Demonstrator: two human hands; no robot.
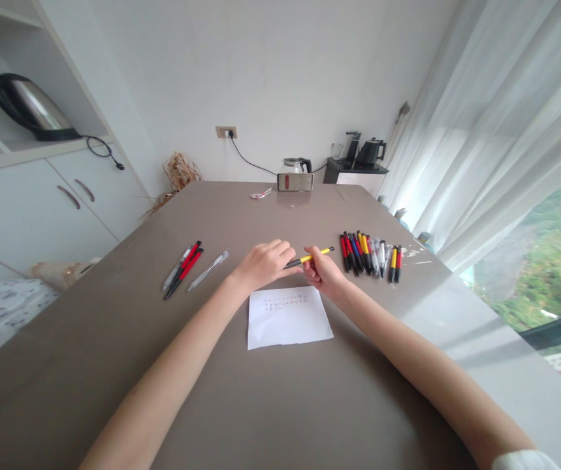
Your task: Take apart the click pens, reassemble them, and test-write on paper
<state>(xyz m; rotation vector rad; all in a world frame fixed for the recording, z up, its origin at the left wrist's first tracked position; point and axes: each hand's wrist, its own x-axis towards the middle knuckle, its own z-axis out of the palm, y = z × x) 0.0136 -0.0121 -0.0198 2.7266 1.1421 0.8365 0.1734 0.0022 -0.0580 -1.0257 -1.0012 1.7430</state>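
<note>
A yellow and black pen (306,259) is held level between my two hands, just beyond the paper. My left hand (268,261) is closed around its black end. Gripping the yellow barrel near the other end is my right hand (323,267), fingers curled. Below them lies a white sheet of paper (287,326) with a few lines of small handwriting near its top. To the left rest red and black pens (186,271) beside a clear pen (208,270). A row of several pens (361,253) in red, blue, yellow and white lies to the right.
At the far table (211,391) edge, a glass pot (294,166) stands behind a small box-shaped device (294,182). A red and white string-like item (260,194) lies nearby. White curtains (456,117) hang on the right; a cabinet (79,215) stands on the left.
</note>
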